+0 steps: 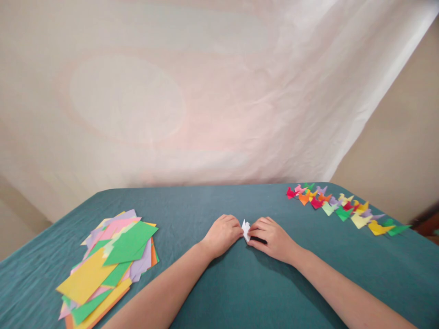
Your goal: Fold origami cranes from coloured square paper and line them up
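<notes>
A small white origami bird (246, 231) of folded paper stands between my two hands over the middle of the table. Its pointed tip rises on the left, and a smaller bent tip is at the right. My left hand (224, 234) is closed at its left side, with the fingertips against the paper; the thumb is mostly hidden. From the right, my right hand (270, 238) pinches the bird's edge, fingers curled above and thumb below.
A loose pile of coloured paper sheets (91, 276) lies at the left on the teal tablecloth (219, 297). Several finished paper birds (336, 208) in many colours stand in slanting rows at the right. Behind the table hangs a pale cloth (206, 105).
</notes>
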Action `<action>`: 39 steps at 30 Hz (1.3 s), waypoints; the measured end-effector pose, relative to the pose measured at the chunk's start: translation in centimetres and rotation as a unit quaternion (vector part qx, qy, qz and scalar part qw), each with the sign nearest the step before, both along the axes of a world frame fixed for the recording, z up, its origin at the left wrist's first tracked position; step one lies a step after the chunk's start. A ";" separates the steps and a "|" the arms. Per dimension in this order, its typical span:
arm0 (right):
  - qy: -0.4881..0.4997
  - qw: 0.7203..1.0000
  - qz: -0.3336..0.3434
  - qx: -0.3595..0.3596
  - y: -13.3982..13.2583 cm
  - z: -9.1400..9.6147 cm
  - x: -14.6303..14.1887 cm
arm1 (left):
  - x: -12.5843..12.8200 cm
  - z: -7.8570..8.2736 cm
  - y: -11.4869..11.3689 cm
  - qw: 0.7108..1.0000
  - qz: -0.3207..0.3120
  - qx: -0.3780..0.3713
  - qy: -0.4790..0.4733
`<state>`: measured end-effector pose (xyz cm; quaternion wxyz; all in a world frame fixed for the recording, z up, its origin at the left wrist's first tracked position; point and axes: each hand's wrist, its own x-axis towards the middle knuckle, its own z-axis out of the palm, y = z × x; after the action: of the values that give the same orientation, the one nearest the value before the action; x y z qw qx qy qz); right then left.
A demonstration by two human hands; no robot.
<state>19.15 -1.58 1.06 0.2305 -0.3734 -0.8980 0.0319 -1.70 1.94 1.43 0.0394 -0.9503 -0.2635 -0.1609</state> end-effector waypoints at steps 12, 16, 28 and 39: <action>0.091 0.994 -0.046 -0.031 0.4 -1.1 -0.5 | -0.1 -0.4 0.0 0.994 0.019 -0.080 -0.073; 0.121 0.989 -0.062 -0.054 0.5 -1.3 -0.7 | 0.1 -0.7 0.0 0.987 0.039 -0.111 -0.109; 0.185 0.971 -0.112 -0.104 1.3 -2.1 -0.8 | 1.0 -1.3 0.2 0.970 0.110 -0.151 -0.157; 0.160 0.974 -0.135 -0.086 1.8 -2.6 -1.0 | 1.4 -1.4 -0.3 0.972 0.143 -0.121 -0.144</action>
<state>18.14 0.23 -1.49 0.3403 -0.4994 -0.7850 0.1367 -0.31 1.61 0.04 -0.0917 -0.8675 -0.4167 -0.2558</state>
